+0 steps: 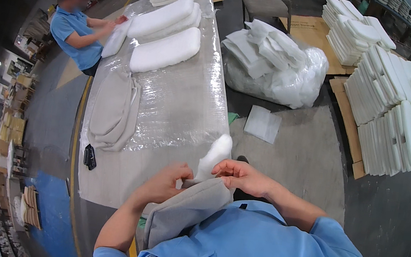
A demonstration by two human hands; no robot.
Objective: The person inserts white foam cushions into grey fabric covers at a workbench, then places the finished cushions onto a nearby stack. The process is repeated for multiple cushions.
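Against my body I have a grey fabric cushion cover (193, 204), filled out and tilted. White padding (217, 154) sticks out of its far end, over the table's near corner. My left hand (168, 179) is closed on the cover's edge at the left of this opening. On the other side, my right hand (242, 177) pinches the rim of the cover beside the padding, its thumb and fingers together. Part of the cover is hidden behind my left forearm.
On the plastic-covered table (176, 108) lie grey covers (113, 111), a small black object (89, 157) and white cushion pads (166, 49). A co-worker (81, 28) handles a pad across it. At right are a bag of padding (278, 75) and stacked pads (391, 109).
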